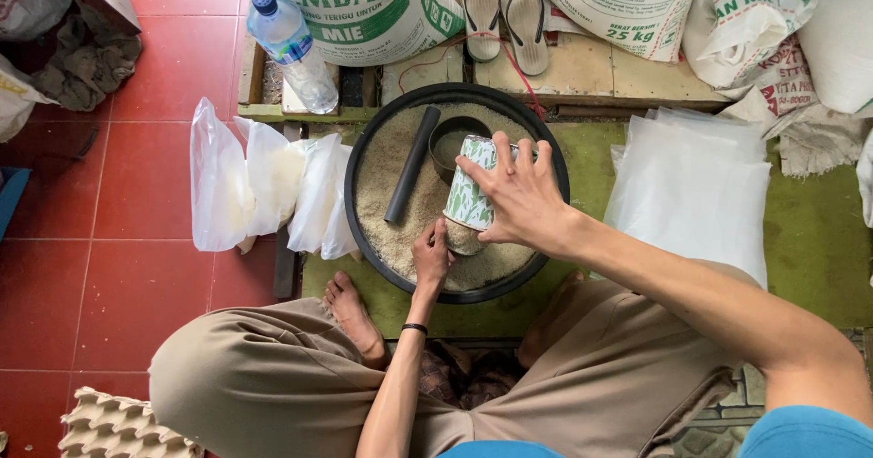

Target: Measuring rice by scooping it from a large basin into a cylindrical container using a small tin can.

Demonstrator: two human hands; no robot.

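A round black basin (364, 158) full of pale rice grains stands on the floor in front of my crossed legs. My right hand (520, 194) grips a green-and-white patterned tin can (468, 190), tilted on its side over the rice. My left hand (430, 256) rests in the rice at the can's open end, fingers curled against its rim. A black tube (411, 164) and a small dark round cup (452, 137) lie in the basin behind the can.
Filled clear plastic bags (273, 185) lie left of the basin, a stack of empty ones (696, 190) to the right. Behind are large printed sacks (364, 8), a water bottle (293, 49), sandals (503, 12). An egg tray (109, 426) sits at lower left.
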